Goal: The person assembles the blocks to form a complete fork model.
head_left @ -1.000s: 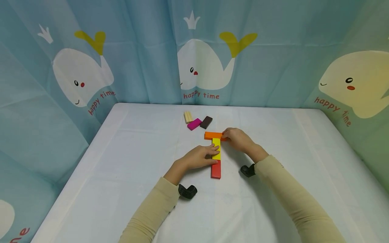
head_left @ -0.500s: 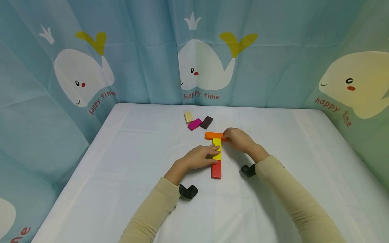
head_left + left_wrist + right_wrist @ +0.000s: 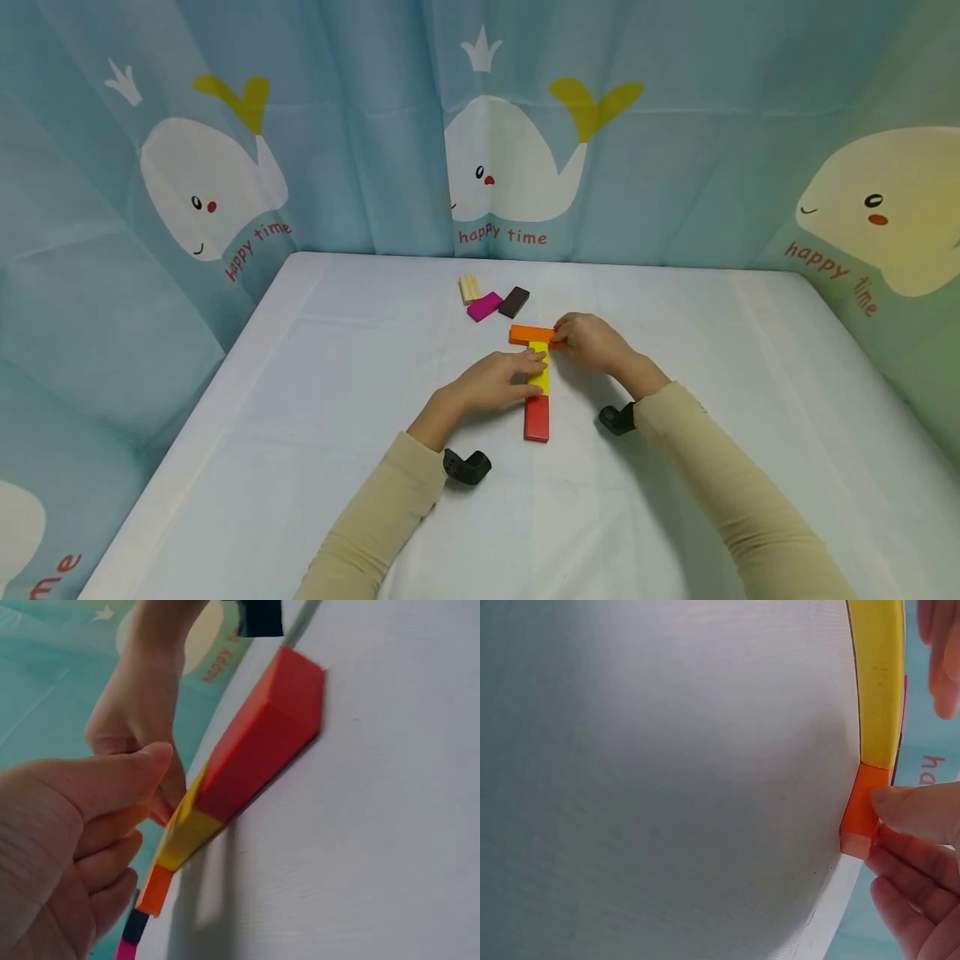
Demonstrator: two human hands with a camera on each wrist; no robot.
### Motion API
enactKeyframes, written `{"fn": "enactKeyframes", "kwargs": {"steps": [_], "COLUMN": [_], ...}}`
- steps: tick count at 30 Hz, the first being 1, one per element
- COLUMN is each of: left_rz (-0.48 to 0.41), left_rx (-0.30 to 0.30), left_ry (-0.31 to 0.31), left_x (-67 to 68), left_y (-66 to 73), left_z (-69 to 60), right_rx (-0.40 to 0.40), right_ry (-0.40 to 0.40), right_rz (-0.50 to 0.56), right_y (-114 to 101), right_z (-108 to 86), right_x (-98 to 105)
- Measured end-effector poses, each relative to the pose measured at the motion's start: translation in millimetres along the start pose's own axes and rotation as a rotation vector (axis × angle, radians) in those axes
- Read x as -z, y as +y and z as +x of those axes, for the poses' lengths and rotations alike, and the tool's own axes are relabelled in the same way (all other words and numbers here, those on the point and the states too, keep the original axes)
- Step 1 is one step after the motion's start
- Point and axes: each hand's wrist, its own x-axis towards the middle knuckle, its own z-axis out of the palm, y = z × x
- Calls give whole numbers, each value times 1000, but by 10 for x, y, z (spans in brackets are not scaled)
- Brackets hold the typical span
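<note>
In the head view, an orange block [image 3: 525, 335] lies crosswise at the far end of a yellow block [image 3: 542, 379], forming a T, with a red block [image 3: 536, 419] continuing the line on the near side. My right hand [image 3: 596, 343] pinches the orange block's right end; the right wrist view shows the thumb on top of the orange block [image 3: 861, 802]. Over the yellow block is my left hand [image 3: 491, 383], fingers relaxed and partly covering it. A gap separates the left hand [image 3: 945, 656] from the yellow block [image 3: 880, 682] in the right wrist view.
Behind the T lie a cream ridged block [image 3: 468, 289], a magenta block [image 3: 484, 307] and a dark brown block [image 3: 514, 302]. Black devices [image 3: 467, 467] are worn at both wrists. A blue curtain with whale prints [image 3: 517, 158] stands behind the white table [image 3: 337, 333].
My left hand has risen slightly off the yellow and red blocks, its thumb shifting away from the red one. The right hand keeps its pinch, and the blocks hold the same arrangement.
</note>
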Motion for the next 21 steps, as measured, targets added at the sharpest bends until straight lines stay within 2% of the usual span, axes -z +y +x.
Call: {"fn": "enactKeyframes", "kwargs": {"steps": [5,10,16,21], "left_rz": [79,124,140,148], "left_rx": [91,145,168,147], "left_ry": [33,20,24,19], "left_x": [46,27,-27,-60], "left_y": [-25,-27,-46,-59], "left_z": [60,137,161,186], "right_rx": [-19,-20,-18,-45], "right_ry": [5,7,-1,5], "right_rz": [10,11,17,28], "right_y": [13,28,20,3], "right_z": [5,10,10,-13], "right_x": [-19,-28,-30,-10]}}
